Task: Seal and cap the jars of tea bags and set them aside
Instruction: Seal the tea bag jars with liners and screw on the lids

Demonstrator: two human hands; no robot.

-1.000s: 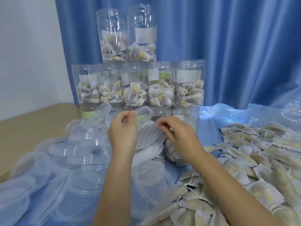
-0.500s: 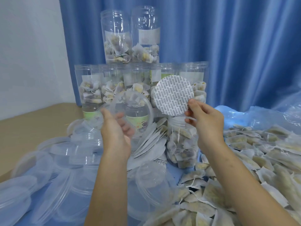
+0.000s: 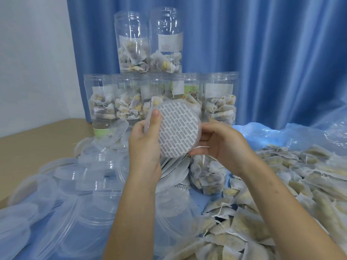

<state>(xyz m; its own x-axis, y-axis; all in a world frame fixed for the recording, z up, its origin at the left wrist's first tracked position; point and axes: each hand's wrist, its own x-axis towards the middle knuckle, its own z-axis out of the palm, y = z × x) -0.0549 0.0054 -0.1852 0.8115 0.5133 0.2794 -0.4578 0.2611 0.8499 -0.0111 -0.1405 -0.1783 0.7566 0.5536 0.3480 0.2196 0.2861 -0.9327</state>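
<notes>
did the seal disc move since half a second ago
Yes. The seal disc came down and leftward from in front of the rightmost stacked jar, and now sits between the left hand and right hand.

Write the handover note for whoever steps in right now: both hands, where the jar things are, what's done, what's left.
Left hand: grips a clear lid, thumb on the seal disc.
Right hand: holds the disc's right edge, fitting it against the lid.
Open filled jar: stands below the hands, uncapped.
Stacked jars: seven against the curtain, set aside.
Spare lids: heaped at left. More seal discs lie beside the open jar. Loose tea bags at right.
Left: seat the disc, cap the open jar, stack it.
</notes>
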